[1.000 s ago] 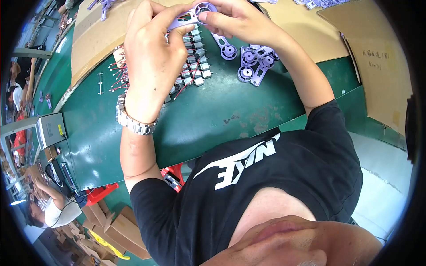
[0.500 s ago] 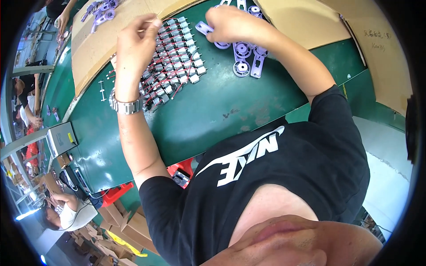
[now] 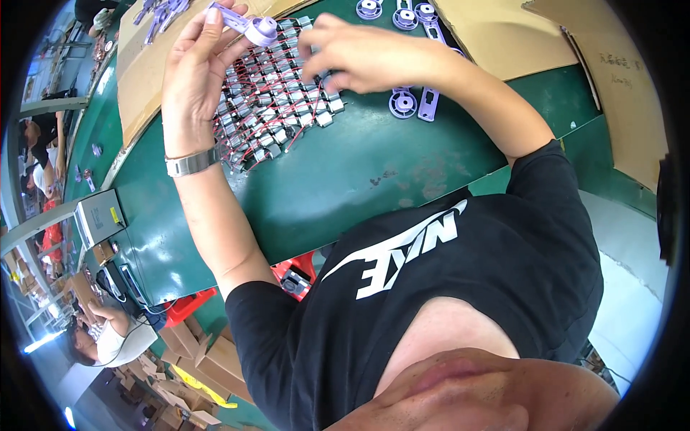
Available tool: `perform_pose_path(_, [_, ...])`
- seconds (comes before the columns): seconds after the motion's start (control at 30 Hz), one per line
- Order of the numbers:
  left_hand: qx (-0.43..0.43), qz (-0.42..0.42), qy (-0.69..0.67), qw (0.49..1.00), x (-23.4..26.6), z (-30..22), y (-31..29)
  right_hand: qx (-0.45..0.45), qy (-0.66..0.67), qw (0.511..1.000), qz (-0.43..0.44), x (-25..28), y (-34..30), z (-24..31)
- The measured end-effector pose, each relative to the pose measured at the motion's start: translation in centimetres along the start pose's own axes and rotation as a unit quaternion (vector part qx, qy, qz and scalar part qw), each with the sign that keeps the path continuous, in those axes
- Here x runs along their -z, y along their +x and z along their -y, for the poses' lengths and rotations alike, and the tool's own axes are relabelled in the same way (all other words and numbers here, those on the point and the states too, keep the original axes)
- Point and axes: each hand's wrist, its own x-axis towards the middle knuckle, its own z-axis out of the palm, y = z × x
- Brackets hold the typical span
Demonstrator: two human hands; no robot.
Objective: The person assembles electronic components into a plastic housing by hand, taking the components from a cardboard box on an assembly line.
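Observation:
My left hand (image 3: 192, 82) is closed on a purple plastic part (image 3: 260, 31), a narrow arm with a round cup at one end. It is held above the far left side of a block of small silver motors (image 3: 277, 97) with red and black wires, laid in rows on the green table. My right hand (image 3: 374, 59) is over the right edge of these motors. Its fingers are bent and apart, slightly blurred, with nothing visible between them. More purple parts (image 3: 403, 104) lie beyond and beside the right hand, partly hidden by it.
Purple parts (image 3: 164, 16) lie on a cardboard sheet (image 3: 136, 86) at the far left. More cardboard (image 3: 496, 39) lies at the far right. A grey box (image 3: 99, 218) stands on the green table (image 3: 338, 187) at left. Other people work beyond the left side.
A purple part is now in my left hand, which has turned palm up. My right hand has moved left from the purple parts to the motors.

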Motion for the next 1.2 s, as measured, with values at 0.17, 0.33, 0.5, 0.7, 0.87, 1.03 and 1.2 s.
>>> perform_pose_path(0.17, [-0.007,0.053,-0.042,0.998,0.4,-0.2,-0.1,-0.002,0.086,0.996,0.013,0.1,0.8,-1.2])
perform_pose_path(0.33, [-0.003,0.062,-0.059,0.996,-0.2,-0.2,-0.2,-0.024,0.384,0.922,-0.033,2.0,1.7,-1.1])
perform_pose_path(0.5, [-0.021,0.026,-0.087,0.996,-0.5,0.7,0.0,-0.175,0.432,0.876,-0.119,4.3,1.7,1.5])
perform_pose_path(0.7, [-0.028,-0.007,-0.048,0.998,-2.4,0.8,-0.4,-0.034,-0.084,0.938,-0.334,4.3,1.3,2.9])
perform_pose_path(0.87, [-0.019,-0.015,-0.071,0.997,-3.5,0.4,-1.1,-0.056,-0.198,0.918,-0.338,4.6,0.9,4.4])
perform_pose_path(1.03, [-0.014,-0.035,-0.094,0.995,-3.3,0.3,-1.2,-0.026,-0.039,0.923,-0.383,4.2,1.1,4.1])
perform_pose_path(1.2, [-0.019,-0.040,-0.069,0.997,-4.0,0.2,-1.6,-0.027,-0.107,0.934,-0.341,4.7,0.9,4.8])
